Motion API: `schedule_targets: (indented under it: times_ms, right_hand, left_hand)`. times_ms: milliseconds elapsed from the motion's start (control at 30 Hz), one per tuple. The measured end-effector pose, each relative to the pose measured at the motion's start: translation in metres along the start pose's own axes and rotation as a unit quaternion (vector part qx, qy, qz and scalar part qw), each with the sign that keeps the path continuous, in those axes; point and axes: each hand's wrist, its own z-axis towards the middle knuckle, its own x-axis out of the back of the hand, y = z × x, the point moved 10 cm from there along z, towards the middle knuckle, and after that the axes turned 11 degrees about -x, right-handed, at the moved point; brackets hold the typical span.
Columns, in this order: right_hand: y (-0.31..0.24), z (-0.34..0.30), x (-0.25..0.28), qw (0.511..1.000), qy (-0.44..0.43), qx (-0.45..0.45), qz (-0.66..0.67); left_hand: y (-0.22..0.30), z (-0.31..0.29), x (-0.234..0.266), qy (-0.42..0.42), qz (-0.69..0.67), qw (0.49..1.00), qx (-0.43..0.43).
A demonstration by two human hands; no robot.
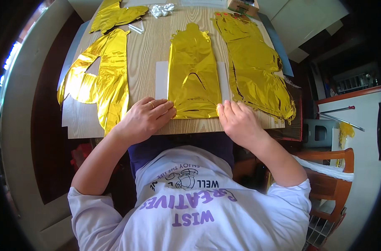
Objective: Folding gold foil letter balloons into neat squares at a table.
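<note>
A flat gold foil balloon [193, 62] lies in front of me, its narrow tip pointing away and its near edge close to the table's front edge. At its near left corner, my left hand [147, 115] grips the foil with curled fingers; a ring shows on one finger. My right hand [239, 122] pinches the near right corner, fingers bunched together. Creases run across the foil between them. Under the balloon sits a pale white sheet [161, 80], showing on both sides.
More flat gold foil balloons lie at the left [113, 71], the far left [115, 16] and the right [255, 62] of the wooden table [147, 46]. Toward the back are white straws [136, 28], a white bundle [162, 10] and a cardboard box [243, 6]. A wooden chair [343, 188] stands at the right.
</note>
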Motion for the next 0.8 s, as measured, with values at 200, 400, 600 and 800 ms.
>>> schedule_targets:
  times_ms: [200,400,600,800]
  right_hand:
    - [-0.012,-0.006,0.011,0.989,-0.098,-0.098,0.052]
    - [-0.042,-0.013,-0.005,0.962,-0.064,-0.179,0.194]
    - [-0.043,-0.022,-0.010,0.948,-0.039,-0.225,0.221]
    - [-0.044,-0.021,-0.015,0.952,-0.076,-0.223,0.194]
  left_hand:
    - [0.001,0.003,-0.003,-0.012,0.000,1.000,-0.018]
    - [0.002,0.004,0.001,-0.016,0.009,1.000,-0.015]
    - [-0.009,0.000,0.000,-0.008,-0.042,0.998,0.035]
    - [0.023,0.029,-0.012,-0.035,-0.072,0.997,0.014]
